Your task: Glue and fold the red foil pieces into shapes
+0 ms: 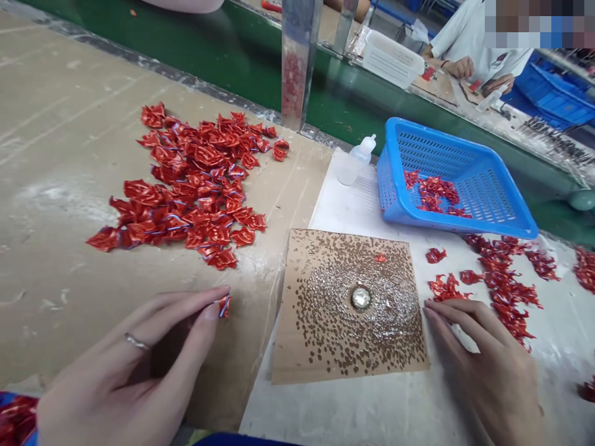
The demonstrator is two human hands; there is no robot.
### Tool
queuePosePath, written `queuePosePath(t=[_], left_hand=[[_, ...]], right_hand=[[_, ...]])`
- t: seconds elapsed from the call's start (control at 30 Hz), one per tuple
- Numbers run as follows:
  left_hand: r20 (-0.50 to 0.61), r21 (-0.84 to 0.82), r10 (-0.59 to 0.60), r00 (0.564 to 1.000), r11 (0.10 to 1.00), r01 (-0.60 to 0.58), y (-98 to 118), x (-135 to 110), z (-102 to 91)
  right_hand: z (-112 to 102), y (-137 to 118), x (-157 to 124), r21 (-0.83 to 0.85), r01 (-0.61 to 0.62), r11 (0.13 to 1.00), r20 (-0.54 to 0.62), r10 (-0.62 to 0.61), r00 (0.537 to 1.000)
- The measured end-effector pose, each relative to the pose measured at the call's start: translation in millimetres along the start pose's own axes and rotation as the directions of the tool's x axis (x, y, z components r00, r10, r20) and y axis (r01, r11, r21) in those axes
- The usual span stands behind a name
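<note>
My left hand (153,353) pinches a small glossy red piece with a blue edge (224,306) between thumb and fingertips, just above the brown table. In front of it lies a loose heap of similar red pieces (199,179). My right hand (488,359) hovers at the right edge of a cardboard sheet (297,347), its thumb and forefinger closed. Whether anything is between those fingertips is too small to make out. Right beyond them lies a cluster of spiky red pieces (449,288). Shiny blobs cover the cardboard around a round glistening spot (361,298); a red scrap (380,257) lies near its far edge.
A blue basket (497,179) holding red pieces stands behind the cardboard, beside a small squeeze bottle (365,148). More red pieces (506,279) are scattered at right. A metal post (300,68) rises behind. Across the green strip, a person (478,49) works beside a white basket (393,59).
</note>
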State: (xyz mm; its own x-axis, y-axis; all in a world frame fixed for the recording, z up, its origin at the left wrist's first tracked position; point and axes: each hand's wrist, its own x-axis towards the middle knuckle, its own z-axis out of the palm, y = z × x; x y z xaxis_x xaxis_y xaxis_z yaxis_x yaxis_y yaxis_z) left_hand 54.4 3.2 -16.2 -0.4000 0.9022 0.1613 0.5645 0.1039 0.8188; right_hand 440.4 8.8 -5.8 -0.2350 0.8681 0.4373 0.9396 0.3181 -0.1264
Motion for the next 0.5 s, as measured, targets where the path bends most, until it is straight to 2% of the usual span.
queuePosePath(t=[0.07, 0.2, 0.37, 0.43, 0.5], left_hand=[[0.022, -0.003, -0.026, 0.999, 1.000, 0.026, -1.1, -3.7, 1.4], [0.068, -0.029, 0.085, 0.994, 0.996, -0.083, -17.4, -1.9, -0.1], [0.055, -0.046, 0.195, 0.979, 0.980, -0.192, -16.9, -1.2, 0.3], [0.054, -0.039, 0.217, 0.975, 0.976, -0.215, -15.4, -1.6, 1.1], [0.049, -0.042, 0.209, 0.977, 0.977, -0.207, -15.5, -2.0, 1.5]], right_hand=[[-0.6, -2.3, 2.9, -0.012, -0.014, 1.000, -0.014, 0.014, 1.000], [-9.3, -10.3, 9.0, 0.022, -0.142, 0.990, 0.028, 0.141, 0.990], [-25.2, -13.3, 14.1, 0.106, -0.359, 0.927, 0.119, 0.346, 0.930], [-26.7, -13.9, 17.4, 0.119, -0.367, 0.923, 0.146, 0.349, 0.926], [-25.4, -14.3, 19.4, 0.130, -0.328, 0.936, 0.147, 0.309, 0.940]])
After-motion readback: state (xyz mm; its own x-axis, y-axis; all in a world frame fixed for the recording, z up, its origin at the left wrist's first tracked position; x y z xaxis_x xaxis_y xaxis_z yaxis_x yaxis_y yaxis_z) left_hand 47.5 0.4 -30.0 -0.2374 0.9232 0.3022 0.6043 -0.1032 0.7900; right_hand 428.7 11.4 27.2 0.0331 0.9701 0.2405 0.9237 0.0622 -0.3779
